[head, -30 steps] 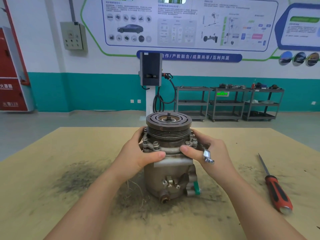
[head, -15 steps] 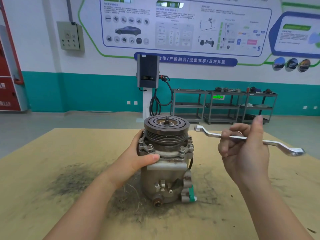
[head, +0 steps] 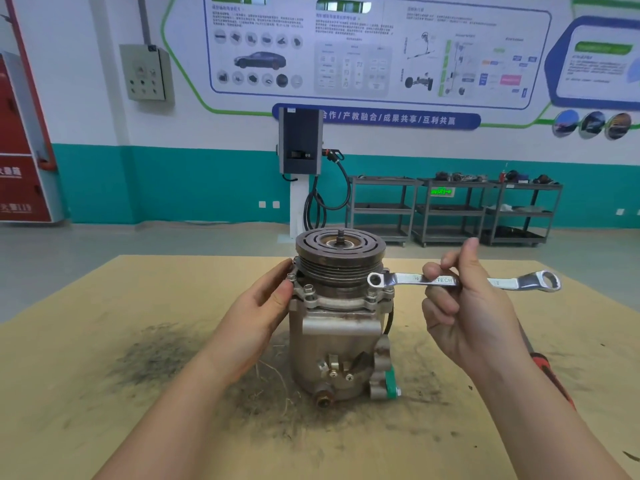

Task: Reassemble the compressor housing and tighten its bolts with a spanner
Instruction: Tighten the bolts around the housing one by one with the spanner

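The grey metal compressor (head: 337, 334) stands upright on the wooden table (head: 104, 358), its dark grooved pulley on top. Several bolts (head: 308, 289) stick up from the flange under the pulley. My left hand (head: 263, 306) rests against the left side of the flange, thumb near a bolt, fingers fairly straight. My right hand (head: 464, 317) pinches the middle of a silver ring spanner (head: 398, 279) held level. The spanner's left ring hangs just above the bolts at the right of the flange; whether it touches one I cannot tell.
A red-handled screwdriver (head: 550, 372) lies on the table at the right, mostly hidden behind my right forearm. Dark grime and dry fibres spread on the tabletop around the compressor. Metal shelving carts and a charging post stand far behind the table.
My right hand lifted the spanner off the compressor, turned it level, then brought its left ring down close to the right flange bolts. The left hand stayed on the flange.
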